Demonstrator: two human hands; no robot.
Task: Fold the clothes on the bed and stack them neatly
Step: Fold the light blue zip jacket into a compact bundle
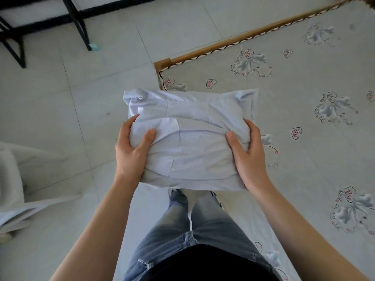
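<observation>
Nearest the camera, faded blue jeans [182,230] and a dark top [205,264] are seen, with shoe tips partly hidden under the bundle. A folded pale garment [194,142] is held in the air in front of the body, above the floor and the near corner of the bed. It is gripped at its left side by the left hand [132,151], thumb laid on top and fingers curled round the edge and beneath. Its right side is gripped the same way by the right hand [247,153], thumb on top. The far edge of the garment is rumpled and overlaps the bed corner in view.

To the right, the bed [304,138] is covered by a grey sheet printed with hearts and flowers; its wooden frame [233,39] is seen along the far edge. At the left edge, pale cloth [12,199] is blurred; what it is cannot be told. The tiled floor [71,98] lies beyond. At the far left, black metal legs [79,23] are noted, standing on the tiles.
</observation>
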